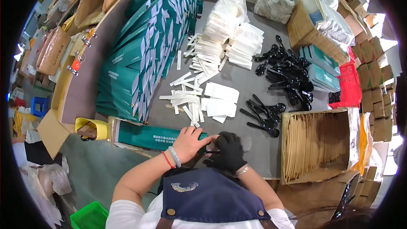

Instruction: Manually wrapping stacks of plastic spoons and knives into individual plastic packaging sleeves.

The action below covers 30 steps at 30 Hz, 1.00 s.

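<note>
My left hand (188,145), bare with a pale bangle and a red cord, is closed over the right end of a flat green packet (146,137) with white print. Close beside it, my right hand (229,152) wears a black glove and has its fingers bent inward. What lies between the two hands is mostly hidden. A piece of clear film (246,143) shows just past the glove. Ahead of my hands are loose white paper strips (186,99) and white cards (220,99). Several black plastic spoons (265,114) lie to the right.
Stacked green packets (140,59) fill the left side. White packets (229,25) are piled at the back, with more black spoons (288,74) to their right. A carton of brown sheets (318,144) stands at right. A red basket (349,85) and yellow container (99,128) flank the table.
</note>
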Each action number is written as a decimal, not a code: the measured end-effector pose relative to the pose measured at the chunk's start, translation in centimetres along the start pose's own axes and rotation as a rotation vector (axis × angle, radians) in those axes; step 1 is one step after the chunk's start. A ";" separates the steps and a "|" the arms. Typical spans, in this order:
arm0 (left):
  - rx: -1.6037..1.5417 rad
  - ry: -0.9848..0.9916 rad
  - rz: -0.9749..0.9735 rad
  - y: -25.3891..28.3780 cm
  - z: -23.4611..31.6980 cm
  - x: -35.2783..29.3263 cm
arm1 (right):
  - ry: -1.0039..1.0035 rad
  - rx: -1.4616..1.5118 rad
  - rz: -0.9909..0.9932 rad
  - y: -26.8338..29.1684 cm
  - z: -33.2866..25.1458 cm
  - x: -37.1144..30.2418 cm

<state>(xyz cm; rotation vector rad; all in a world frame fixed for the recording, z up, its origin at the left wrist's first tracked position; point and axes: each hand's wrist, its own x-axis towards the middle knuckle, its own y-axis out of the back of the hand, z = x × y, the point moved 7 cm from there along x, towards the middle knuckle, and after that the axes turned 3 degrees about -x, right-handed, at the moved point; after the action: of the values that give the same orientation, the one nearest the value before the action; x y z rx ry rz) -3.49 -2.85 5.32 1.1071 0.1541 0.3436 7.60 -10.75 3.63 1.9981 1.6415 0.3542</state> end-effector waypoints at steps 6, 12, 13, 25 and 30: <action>0.195 -0.140 -0.226 4.2 2.5 0.7 | 0.261 -0.587 -0.053 2.7 -3.3 0.2; 0.238 -0.074 0.112 22.5 -5.7 3.4 | 0.113 -0.386 0.363 9.4 -2.5 -0.2; 0.281 -0.025 0.290 24.4 -8.9 2.5 | 0.128 -0.377 0.356 9.2 -2.9 -0.2; -0.027 0.687 0.293 -0.5 -5.8 -6.2 | 0.062 -0.680 0.022 5.6 -2.4 -0.6; -0.119 0.648 0.356 -1.3 -7.0 -6.9 | 0.133 -0.743 -0.023 4.6 -2.4 -0.7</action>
<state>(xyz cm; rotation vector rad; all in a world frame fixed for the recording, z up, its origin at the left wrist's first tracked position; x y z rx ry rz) -11.75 0.15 0.68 0.8706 0.5041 1.0156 9.98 -11.49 8.18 1.4090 1.3261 0.9463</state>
